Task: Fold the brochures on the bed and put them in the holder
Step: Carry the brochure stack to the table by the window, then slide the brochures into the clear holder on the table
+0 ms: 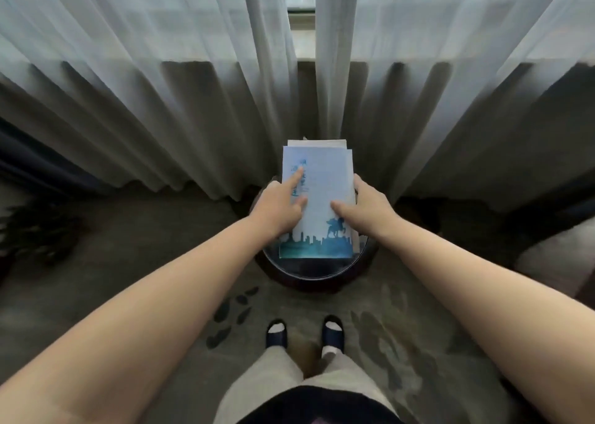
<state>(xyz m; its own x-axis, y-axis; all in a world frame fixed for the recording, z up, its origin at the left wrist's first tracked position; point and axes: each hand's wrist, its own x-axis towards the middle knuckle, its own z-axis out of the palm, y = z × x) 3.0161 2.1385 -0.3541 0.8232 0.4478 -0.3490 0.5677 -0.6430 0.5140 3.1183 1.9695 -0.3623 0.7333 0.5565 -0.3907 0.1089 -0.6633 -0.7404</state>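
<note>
A folded brochure [325, 179], pale blue with a dark skyline and horse rider printed along its near edge, lies on top of a stack over a small round dark table [312, 270]. My left hand [277, 208] rests on its left side, with the index finger stretched straight over the printed text and the thumb on the paper. My right hand [363, 206] holds the right edge, thumb on top and fingers wrapped round the side. White sheets [317, 143] stick out at the far end of the stack. No holder can be made out.
Sheer white curtains [193, 85] hang just behind the table, with a window gap [301, 21] in the middle. Patterned carpet [128, 262] covers the floor. My feet in dark slippers [304, 332] stand close to the table. A pale furniture edge [560, 256] shows at right.
</note>
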